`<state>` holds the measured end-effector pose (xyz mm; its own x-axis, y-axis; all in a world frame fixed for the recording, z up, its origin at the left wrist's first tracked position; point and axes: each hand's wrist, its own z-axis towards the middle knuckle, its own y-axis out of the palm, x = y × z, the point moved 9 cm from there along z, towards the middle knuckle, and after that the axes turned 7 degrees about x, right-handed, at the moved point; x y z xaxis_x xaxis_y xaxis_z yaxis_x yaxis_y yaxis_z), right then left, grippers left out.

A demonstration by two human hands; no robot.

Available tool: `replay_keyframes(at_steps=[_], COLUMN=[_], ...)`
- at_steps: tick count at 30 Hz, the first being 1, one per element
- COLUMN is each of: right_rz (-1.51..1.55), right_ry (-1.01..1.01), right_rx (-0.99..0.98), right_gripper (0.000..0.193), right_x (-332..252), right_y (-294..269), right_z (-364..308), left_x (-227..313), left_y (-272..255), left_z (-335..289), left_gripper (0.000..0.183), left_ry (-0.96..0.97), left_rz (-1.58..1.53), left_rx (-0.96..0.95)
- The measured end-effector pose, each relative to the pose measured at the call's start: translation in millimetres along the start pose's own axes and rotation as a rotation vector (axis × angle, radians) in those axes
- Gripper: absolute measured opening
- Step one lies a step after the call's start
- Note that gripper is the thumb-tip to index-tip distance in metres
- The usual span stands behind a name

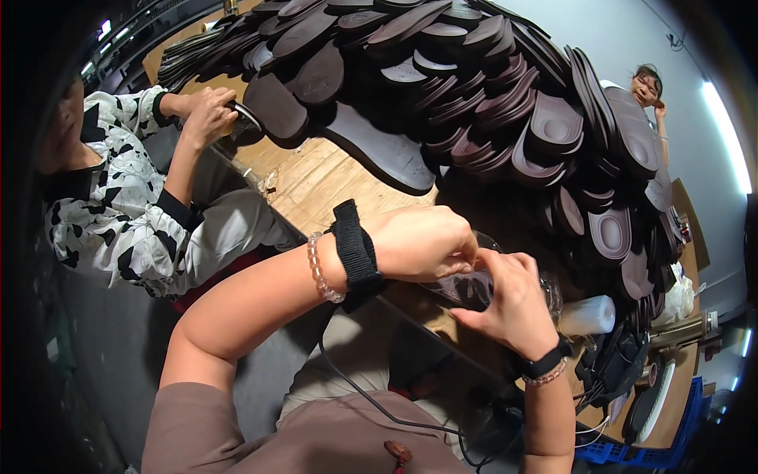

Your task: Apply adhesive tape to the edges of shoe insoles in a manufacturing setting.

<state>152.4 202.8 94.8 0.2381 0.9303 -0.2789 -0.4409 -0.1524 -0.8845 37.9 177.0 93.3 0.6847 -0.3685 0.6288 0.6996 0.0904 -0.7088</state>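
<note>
My left hand reaches in over the near edge of the table, its fingers closed in a pinch. Whatever they hold is too small or hidden to make out. Close against it, my right hand has its thumb stretched out apart from its bent fingers. The index fingertip meets the left hand's fingers. Under and between both hands lies crinkled clear plastic over something dark. Beyond them rises a large heap of dark brown shoe insoles. One long insole lies flat at its near side.
To the left a co-worker in a black-and-white patterned top holds a dark insole. A light-blue roll lies right of my right hand, beside a dark bundle with cables. Another person stands far right behind the heap. Bare wooden tabletop shows at left.
</note>
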Motion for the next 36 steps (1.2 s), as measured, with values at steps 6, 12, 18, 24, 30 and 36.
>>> replay_keyframes(at_steps=[6,12,18,24,30,36], right_rz=[0.247,0.294,0.132,0.055,-0.343,-0.502], right_ry=[0.235,0.348,0.227,0.222,0.216,0.252], right_rx=[-0.161,-0.119,-0.096,-0.158,-0.26,-0.216], right_gripper=[0.04,0.02,0.016,0.048,0.059,0.044], right_x=[16,31,27,16,57,76], right_y=[44,54,49,13,-34,-51], right_z=[13,9,12,15,-27,-55], left_x=[3,1,0,0,-3,-6], left_y=[-5,-1,1,-5,-4,1], left_z=[1,1,0,-2,1,3], left_gripper=[0.017,0.017,0.016,0.019,0.018,0.016], left_ry=[-0.03,-0.005,0.044,-0.016,-0.011,-0.037], left_rz=[0.04,0.041,-0.003,0.06,0.077,0.112], left_rx=[-0.021,-0.032,0.011,-0.021,-0.014,-0.051])
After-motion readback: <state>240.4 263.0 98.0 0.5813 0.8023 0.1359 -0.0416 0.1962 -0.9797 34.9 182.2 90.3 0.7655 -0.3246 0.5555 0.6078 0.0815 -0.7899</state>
